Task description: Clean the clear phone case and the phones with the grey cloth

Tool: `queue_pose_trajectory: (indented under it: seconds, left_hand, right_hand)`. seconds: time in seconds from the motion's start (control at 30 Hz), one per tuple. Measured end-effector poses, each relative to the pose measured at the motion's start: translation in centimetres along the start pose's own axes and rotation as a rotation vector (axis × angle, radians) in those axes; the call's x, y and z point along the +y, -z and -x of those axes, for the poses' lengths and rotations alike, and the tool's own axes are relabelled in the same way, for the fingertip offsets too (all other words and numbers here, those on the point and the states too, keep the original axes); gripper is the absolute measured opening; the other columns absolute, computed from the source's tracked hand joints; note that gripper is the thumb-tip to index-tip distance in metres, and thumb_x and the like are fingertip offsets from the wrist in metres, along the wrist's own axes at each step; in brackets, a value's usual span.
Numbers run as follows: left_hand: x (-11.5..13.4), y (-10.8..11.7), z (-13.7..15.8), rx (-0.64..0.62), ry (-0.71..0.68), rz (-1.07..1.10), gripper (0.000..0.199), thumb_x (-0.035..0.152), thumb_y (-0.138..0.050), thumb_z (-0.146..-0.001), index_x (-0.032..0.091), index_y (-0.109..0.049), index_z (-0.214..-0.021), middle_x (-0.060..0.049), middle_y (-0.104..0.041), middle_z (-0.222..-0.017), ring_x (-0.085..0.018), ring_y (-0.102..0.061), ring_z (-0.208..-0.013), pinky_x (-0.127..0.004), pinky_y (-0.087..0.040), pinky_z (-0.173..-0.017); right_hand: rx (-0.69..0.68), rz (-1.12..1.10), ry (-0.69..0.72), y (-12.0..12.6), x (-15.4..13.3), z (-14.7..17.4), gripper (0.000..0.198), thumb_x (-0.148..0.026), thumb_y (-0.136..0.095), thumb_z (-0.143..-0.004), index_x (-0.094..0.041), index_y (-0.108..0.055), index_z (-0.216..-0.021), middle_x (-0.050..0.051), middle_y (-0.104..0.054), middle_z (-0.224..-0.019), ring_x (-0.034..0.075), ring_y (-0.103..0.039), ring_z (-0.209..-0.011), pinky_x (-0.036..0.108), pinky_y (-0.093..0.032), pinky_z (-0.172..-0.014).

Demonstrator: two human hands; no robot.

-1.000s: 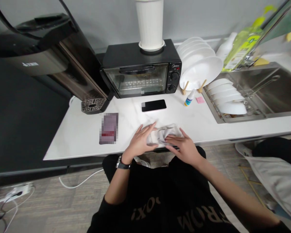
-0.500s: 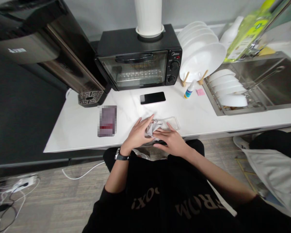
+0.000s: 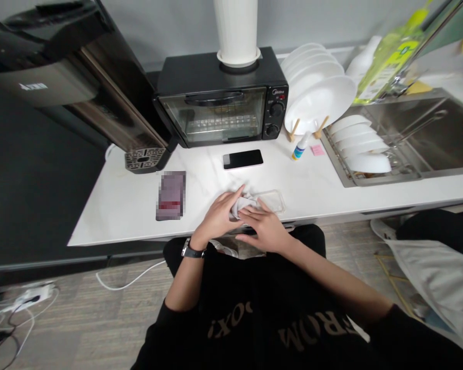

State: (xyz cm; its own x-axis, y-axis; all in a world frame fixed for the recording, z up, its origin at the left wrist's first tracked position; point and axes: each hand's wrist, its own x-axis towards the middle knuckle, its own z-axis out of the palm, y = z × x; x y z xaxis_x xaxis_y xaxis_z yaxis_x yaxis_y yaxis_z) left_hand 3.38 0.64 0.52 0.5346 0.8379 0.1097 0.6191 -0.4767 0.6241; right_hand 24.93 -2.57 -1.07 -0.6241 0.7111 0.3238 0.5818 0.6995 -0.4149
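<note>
White counter (image 3: 123,210) ran under my view; near its front edge lay a crumpled grey cloth (image 3: 242,204) over a clear phone case (image 3: 272,199). My left hand (image 3: 217,220) and right hand (image 3: 265,230) pinched the cloth. Beyond sat a phone (image 3: 243,159) and toaster oven (image 3: 219,103).

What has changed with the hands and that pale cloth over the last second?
Both hands, left hand and right hand, drew closer together, gathering the crumpled pale grey cloth into a smaller bunch and uncovering the clear plastic case. The black phone and black toaster oven stayed put.
</note>
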Motion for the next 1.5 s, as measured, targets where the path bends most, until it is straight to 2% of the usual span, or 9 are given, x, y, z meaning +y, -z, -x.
queue_pose_trajectory:
  seconds: [0.17, 0.33, 0.57, 0.7, 0.83, 0.97, 1.1, 1.27, 1.5]
  left_hand:
    - [0.0, 0.1, 0.2, -0.027, -0.010, 0.002, 0.108, 0.031, -0.079, -0.085, 0.033, -0.012, -0.169, -0.004, -0.060, -0.150, -0.030, -0.052, -0.133, -0.046, -0.041, -0.116]
    - [0.1, -0.1, -0.4, -0.028, -0.005, -0.013, 0.107, 0.031, -0.079, -0.085, 0.034, -0.012, -0.169, -0.002, -0.060, -0.152, -0.030, -0.052, -0.133, -0.048, -0.039, -0.117]
    - [-0.2, -0.2, -0.2, -0.004, -0.032, -0.008, 0.099, 0.031, -0.076, -0.088, 0.031, -0.018, -0.168, -0.006, -0.057, -0.153, -0.030, -0.052, -0.133, -0.044, -0.043, -0.114]
    - [-0.3, 0.0, 0.3, 0.007, -0.017, -0.032, 0.101, 0.026, -0.076, -0.085, 0.030, -0.020, -0.168, -0.008, -0.058, -0.149, -0.030, -0.054, -0.129, -0.043, -0.045, -0.111]
    - [0.0, 0.0, 0.3, 0.002, -0.031, -0.029, 0.104, 0.032, -0.079, -0.086, 0.032, -0.016, -0.168, -0.005, -0.059, -0.150, -0.030, -0.053, -0.131, -0.045, -0.042, -0.114]
    - [0.2, -0.3, -0.1, 0.005, -0.031, -0.032, 0.104, 0.032, -0.079, -0.087, 0.034, -0.014, -0.168, -0.003, -0.060, -0.150, -0.030, -0.053, -0.131, -0.046, -0.040, -0.116]
    - [-0.1, -0.5, -0.3, -0.005, -0.063, -0.030, 0.100, 0.036, -0.078, -0.088, 0.032, -0.017, -0.168, -0.006, -0.057, -0.153, -0.031, -0.052, -0.133, -0.048, -0.039, -0.117]
    - [-0.5, -0.2, 0.3, 0.005, -0.019, -0.044, 0.099, 0.024, -0.074, -0.084, 0.026, -0.022, -0.168, -0.012, -0.057, -0.145, -0.031, -0.053, -0.127, -0.045, -0.046, -0.109]
    - [-0.1, 0.0, 0.3, -0.008, -0.017, -0.012, 0.103, 0.032, -0.077, -0.087, 0.030, -0.014, -0.169, -0.008, -0.058, -0.149, -0.032, -0.052, -0.132, -0.048, -0.041, -0.115]
  right_hand:
    - [0.012, -0.032, -0.067, 2.0, 1.2, 2.6, 0.030, -0.043, -0.059, -0.104, -0.028, -0.072, -0.127, 0.004, -0.078, -0.125, 0.024, -0.071, -0.122, 0.054, -0.029, -0.128]
    - [0.090, 0.138, -0.205, 5.1, 4.5, 5.5, 0.030, -0.039, -0.051, -0.108, -0.025, -0.075, -0.121, 0.005, -0.081, -0.117, 0.025, -0.074, -0.115, 0.058, -0.019, -0.130]
    - [0.019, 0.125, -0.079, 0.4, 0.1, 0.0, 0.061, -0.062, -0.058, -0.100, -0.014, -0.064, -0.137, 0.018, -0.071, -0.134, 0.033, -0.065, -0.126, 0.062, -0.021, -0.129]
    - [-0.024, -0.013, -0.004, -0.2, -1.3, -0.3, 0.051, -0.058, -0.056, -0.102, -0.019, -0.066, -0.134, 0.013, -0.073, -0.132, 0.028, -0.068, -0.125, 0.058, -0.021, -0.130]
    - [0.015, 0.002, -0.113, 2.8, 1.8, 3.4, 0.033, -0.044, -0.053, -0.107, -0.026, -0.070, -0.129, 0.006, -0.077, -0.126, 0.025, -0.070, -0.123, 0.058, -0.018, -0.131]
    - [0.098, 0.182, -0.204, 4.8, 4.4, 5.3, 0.032, -0.038, -0.050, -0.109, -0.023, -0.070, -0.129, 0.008, -0.078, -0.124, 0.026, -0.072, -0.119, 0.065, -0.004, -0.130]
    - [0.074, 0.241, -0.170, 2.3, 2.5, 2.2, 0.049, -0.052, -0.056, -0.104, -0.015, -0.065, -0.136, 0.016, -0.073, -0.132, 0.034, -0.065, -0.127, 0.069, -0.007, -0.129]
    - [-0.011, 0.100, 0.030, -1.2, -1.5, -1.2, 0.069, -0.067, -0.058, -0.098, -0.011, -0.063, -0.138, 0.020, -0.070, -0.136, 0.034, -0.063, -0.130, 0.063, -0.016, -0.130]
    - [0.048, 0.096, -0.100, 3.9, 3.0, 4.1, 0.031, -0.040, -0.053, -0.108, -0.023, -0.069, -0.128, 0.008, -0.078, -0.125, 0.025, -0.071, -0.121, 0.060, -0.011, -0.131]
